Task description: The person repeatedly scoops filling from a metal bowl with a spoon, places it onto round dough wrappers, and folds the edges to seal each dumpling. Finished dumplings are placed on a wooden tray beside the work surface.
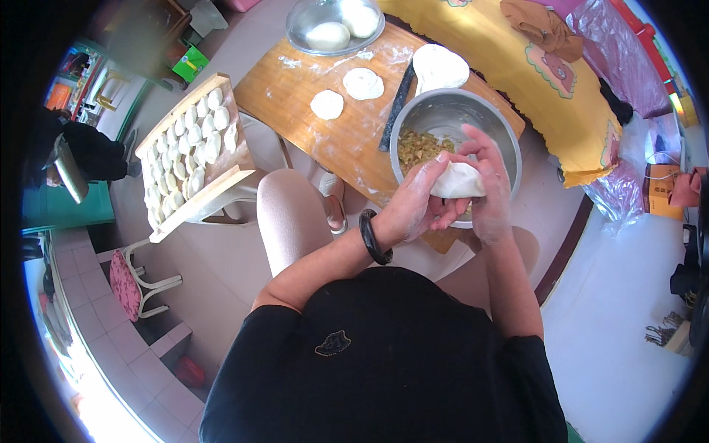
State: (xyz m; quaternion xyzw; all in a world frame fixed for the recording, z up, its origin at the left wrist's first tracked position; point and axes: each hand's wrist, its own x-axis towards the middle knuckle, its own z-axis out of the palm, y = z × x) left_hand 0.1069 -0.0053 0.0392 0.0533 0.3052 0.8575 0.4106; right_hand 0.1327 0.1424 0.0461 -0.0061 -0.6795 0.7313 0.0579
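A folded white dumpling point(458, 181) is held between my two hands above the near rim of a metal bowl point(512, 138). My left hand point(416, 199), with a dark bangle on its wrist, cups the dumpling from the left and below. My right hand point(490, 185) grips its right end, the upper fingers raised. Chopped filling point(419, 148) lies in the left part of the bowl, partly hidden by my hands. Left of the bowl, a dark rolling pin point(397, 105) rests on the floured wooden board point(277, 83), near a single round wrapper point(327, 104) and some overlapping wrappers point(363, 83).
Rows of finished dumplings fill a wooden tray point(205, 213) on a stool at left. A clear bowl point(296, 25) with dough balls stands at the board's far edge. More flat dough point(439, 67) lies behind the metal bowl. A yellow-covered seat point(515, 72) borders the right. Another person point(91, 149) is at far left.
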